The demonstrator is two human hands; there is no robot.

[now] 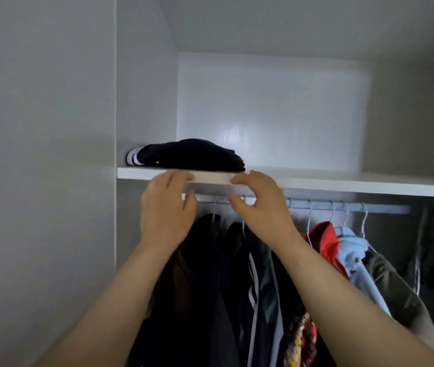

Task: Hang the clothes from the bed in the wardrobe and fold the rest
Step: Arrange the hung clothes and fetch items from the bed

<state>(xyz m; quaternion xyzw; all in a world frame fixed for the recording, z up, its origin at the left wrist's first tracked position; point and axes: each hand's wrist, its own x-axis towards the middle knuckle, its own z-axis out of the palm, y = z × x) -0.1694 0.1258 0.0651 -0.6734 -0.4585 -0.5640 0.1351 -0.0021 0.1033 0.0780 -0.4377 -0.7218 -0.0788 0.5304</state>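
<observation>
A folded dark garment with white stripes (186,155) lies at the left end of the white wardrobe shelf (343,182). Both my hands are raised just below and in front of the shelf's front edge. My left hand (166,205) has relaxed, slightly bent fingers and holds nothing. My right hand (259,202) is likewise loosely curved and empty, its fingertips near the shelf edge under the garment. Neither hand touches the garment.
Below the shelf a white rail (343,206) carries several wire hangers with dark jackets (210,274), a red garment (325,242), a light blue one (353,250) and an olive one (395,287). The wardrobe's left side panel (144,102) stands close to the garment.
</observation>
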